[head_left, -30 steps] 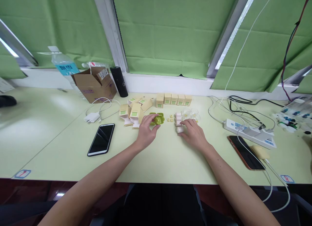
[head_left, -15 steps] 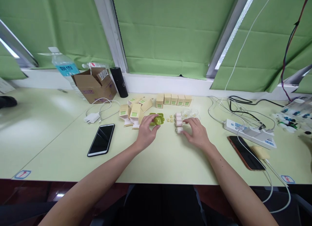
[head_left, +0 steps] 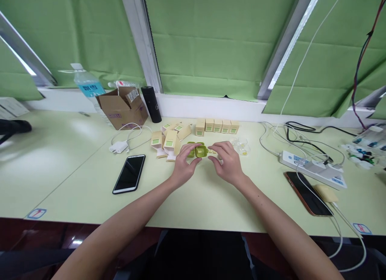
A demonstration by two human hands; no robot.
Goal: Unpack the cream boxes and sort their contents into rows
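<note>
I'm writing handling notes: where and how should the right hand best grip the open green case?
Probably pinch the outer rim of the right half of the green case, coming from the right: the left hand overlaps the left half, while the right half's raised rim is exposed, facing the right hand.

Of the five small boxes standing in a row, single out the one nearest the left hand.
The leftmost box, at the end of the row closest to the left hand; it stands slightly forward of the other four boxes.
</note>
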